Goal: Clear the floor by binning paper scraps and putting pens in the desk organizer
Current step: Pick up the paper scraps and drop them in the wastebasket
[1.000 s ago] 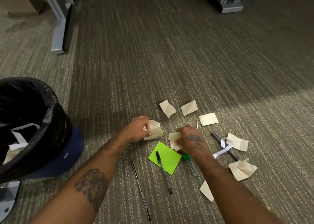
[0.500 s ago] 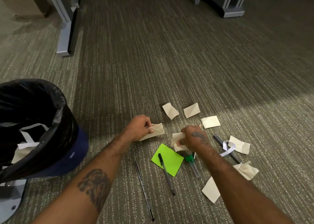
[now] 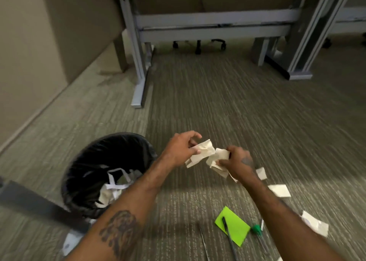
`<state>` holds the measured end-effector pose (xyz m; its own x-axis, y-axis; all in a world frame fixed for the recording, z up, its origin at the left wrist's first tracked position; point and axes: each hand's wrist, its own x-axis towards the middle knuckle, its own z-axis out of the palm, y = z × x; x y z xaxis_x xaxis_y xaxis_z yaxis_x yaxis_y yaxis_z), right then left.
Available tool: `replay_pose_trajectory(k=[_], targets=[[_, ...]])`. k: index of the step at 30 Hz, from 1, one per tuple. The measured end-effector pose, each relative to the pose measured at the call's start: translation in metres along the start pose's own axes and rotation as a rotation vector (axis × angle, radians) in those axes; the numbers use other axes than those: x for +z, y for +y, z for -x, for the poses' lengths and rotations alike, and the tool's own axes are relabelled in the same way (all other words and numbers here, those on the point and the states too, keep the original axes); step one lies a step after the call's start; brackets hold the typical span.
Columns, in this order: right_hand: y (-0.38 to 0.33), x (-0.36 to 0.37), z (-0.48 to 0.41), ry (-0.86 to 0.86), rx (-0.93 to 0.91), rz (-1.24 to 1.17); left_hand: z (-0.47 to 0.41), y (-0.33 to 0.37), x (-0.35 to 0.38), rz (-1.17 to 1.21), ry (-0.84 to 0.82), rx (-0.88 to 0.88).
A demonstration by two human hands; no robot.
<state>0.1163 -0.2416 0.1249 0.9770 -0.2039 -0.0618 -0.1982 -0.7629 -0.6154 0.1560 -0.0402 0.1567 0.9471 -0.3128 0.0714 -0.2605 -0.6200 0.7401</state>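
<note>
My left hand [image 3: 181,151] is raised above the carpet, shut on a cream paper scrap [image 3: 200,154]. Right beside it my right hand [image 3: 237,164] grips more cream scraps [image 3: 216,159]; the two bundles nearly touch. The bin [image 3: 93,173], lined with a black bag and holding white paper strips, stands just left of my left forearm. On the carpet below lie a green sticky note [image 3: 233,228] with a dark pen [image 3: 229,239] across it, a thin black pen [image 3: 204,243], a green-capped pen [image 3: 257,231] and loose cream scraps [image 3: 279,190]. The desk organizer is not in view.
Grey metal desk legs [image 3: 138,66] and a crossbar stand ahead, with chair casters behind them. A beige partition wall [image 3: 29,53] runs along the left. Another desk foot [image 3: 299,70] sits at the right. A dark bar [image 3: 29,199] crosses the lower left.
Both hands have lifted off the carpet with their paper scraps and come together near the bin. My view has swung up and left, showing the desk legs.
</note>
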Motion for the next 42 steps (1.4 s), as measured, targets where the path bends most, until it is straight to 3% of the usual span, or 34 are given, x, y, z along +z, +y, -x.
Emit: replay_pose_trajectory(k=[6,12,17,25,33,42], targets=[[-0.113,0.003,-0.002,0.032,-0.163,-0.194,0.035,0.004,-0.113,-0.037,0.222,0.005],[-0.193,0.036,0.010,-0.050,-0.281,-0.265,0.090,-0.035,-0.187,-0.101,0.397,-0.175],[-0.221,0.075,0.026,-0.170,-0.295,-0.242,0.132,-0.073,-0.198,-0.213,0.458,-0.317],[-0.229,0.119,0.049,-0.283,-0.297,-0.242,0.154,-0.115,-0.174,-0.285,0.394,-0.417],[-0.163,0.090,0.025,-0.075,-0.195,-0.274,0.109,-0.088,-0.144,-0.145,0.359,-0.309],[0.028,-0.004,0.017,0.126,0.094,-0.156,0.026,0.009,-0.024,-0.058,0.233,-0.028]])
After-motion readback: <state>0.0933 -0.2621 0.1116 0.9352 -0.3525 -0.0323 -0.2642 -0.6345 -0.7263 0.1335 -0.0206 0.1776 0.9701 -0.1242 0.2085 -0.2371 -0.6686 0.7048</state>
